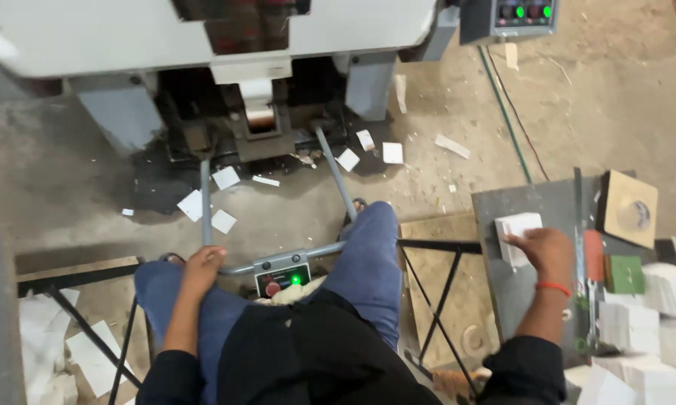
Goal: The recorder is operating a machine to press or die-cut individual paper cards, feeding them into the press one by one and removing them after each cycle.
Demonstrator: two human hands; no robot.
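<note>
Picking up the small white card stack (516,229) on the grey tabletop (537,199): right hand (544,251) closed on it, left hand (201,270) resting loose on knee. Next likely calls for firm carry toward press (255,112).

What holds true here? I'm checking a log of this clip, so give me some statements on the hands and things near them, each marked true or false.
1. The right hand rests on a white stack on the grey table. True.
2. The left hand holds a card. False: it lies on the left knee, holding nothing.
3. A green light shows on the control box between the knees. True.
4. The floor is free of scraps. False: white cards lie scattered on it.
5. An orange band circles the right wrist. True.
</note>
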